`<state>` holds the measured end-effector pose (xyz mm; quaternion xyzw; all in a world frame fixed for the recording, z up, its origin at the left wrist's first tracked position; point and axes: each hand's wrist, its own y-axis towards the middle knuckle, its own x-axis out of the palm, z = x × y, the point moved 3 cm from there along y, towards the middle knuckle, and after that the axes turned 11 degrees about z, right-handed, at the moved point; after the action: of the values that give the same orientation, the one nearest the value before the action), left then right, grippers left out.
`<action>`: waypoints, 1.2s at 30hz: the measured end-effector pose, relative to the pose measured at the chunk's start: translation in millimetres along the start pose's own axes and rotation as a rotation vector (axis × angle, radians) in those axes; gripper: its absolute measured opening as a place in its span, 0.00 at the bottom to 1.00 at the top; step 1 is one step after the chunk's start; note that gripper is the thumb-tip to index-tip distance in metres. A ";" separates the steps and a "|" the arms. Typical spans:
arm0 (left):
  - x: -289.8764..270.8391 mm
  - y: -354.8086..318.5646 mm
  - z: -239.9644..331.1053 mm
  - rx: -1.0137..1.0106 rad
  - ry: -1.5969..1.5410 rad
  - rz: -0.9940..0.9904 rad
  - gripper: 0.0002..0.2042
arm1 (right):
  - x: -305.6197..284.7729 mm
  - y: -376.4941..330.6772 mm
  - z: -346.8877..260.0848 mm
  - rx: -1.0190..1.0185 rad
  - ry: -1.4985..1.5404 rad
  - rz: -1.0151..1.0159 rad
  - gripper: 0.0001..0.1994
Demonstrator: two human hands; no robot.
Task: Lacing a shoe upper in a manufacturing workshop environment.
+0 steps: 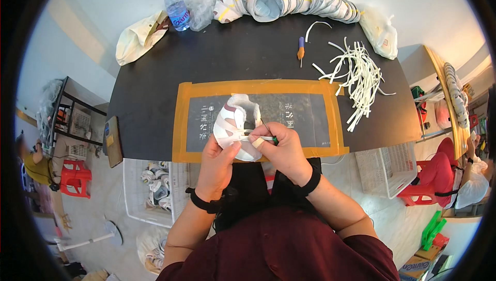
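A white shoe upper (233,121) with pinkish and maroon patches stands over the near edge of the table mat. My left hand (218,161) grips its lower left side, thumb pressed on the white material. At its right side, my right hand (283,149) is closed around a slim tool with a green part (275,140) and a thin dark shaft; its exact kind is hard to make out. A pale strip runs from the upper to my right fingertips. A beige finger wrap (258,142) covers part of one right finger.
Taped to the black table (150,100) is a dark mat (310,115). To the right lie white laces (359,77) and an orange-handled screwdriver-like tool (300,49). Stacked uppers (310,3), a water bottle (177,10) and a bag line the back. White crates (150,219) stand below.
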<state>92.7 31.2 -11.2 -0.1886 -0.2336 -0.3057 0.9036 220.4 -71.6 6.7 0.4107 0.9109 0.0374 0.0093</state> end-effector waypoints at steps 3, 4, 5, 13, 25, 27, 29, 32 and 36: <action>2.1 -1.5 1.7 -0.012 0.007 0.013 0.21 | 0.4 -1.8 -2.2 0.046 -0.009 -0.007 0.05; 2.3 -1.6 1.6 -0.007 0.024 0.023 0.21 | 0.3 -2.0 -3.1 0.048 -0.008 -0.006 0.05; 1.9 -1.7 0.9 -0.010 0.025 0.024 0.21 | 0.1 -2.1 -3.4 0.064 -0.001 -0.005 0.04; 2.6 -3.4 0.1 0.028 0.062 0.024 0.21 | -2.4 -1.6 -5.3 0.126 0.005 -0.054 0.03; 9.6 -4.4 0.3 0.103 0.119 0.040 0.20 | -2.0 -2.2 0.2 0.102 0.050 -0.064 0.05; 9.9 -4.6 -2.3 0.141 0.134 0.065 0.19 | -3.8 -2.1 -12.9 -0.064 -0.103 0.046 0.08; 9.9 -3.7 -4.0 0.180 0.150 0.093 0.19 | -12.9 -5.8 -25.2 -0.196 -0.146 0.173 0.08; 5.4 -5.4 -6.4 0.189 0.169 0.156 0.19 | -30.4 -20.2 -47.3 -0.247 -0.174 0.201 0.07; 12.4 -6.1 -3.8 0.203 0.165 0.109 0.18 | -16.6 -26.9 -43.4 -0.239 -0.302 -0.076 0.07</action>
<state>98.7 19.1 -6.5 -0.0828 -0.1774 -0.2455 0.9494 209.2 -104.4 47.7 0.3728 0.9032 0.0830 0.1960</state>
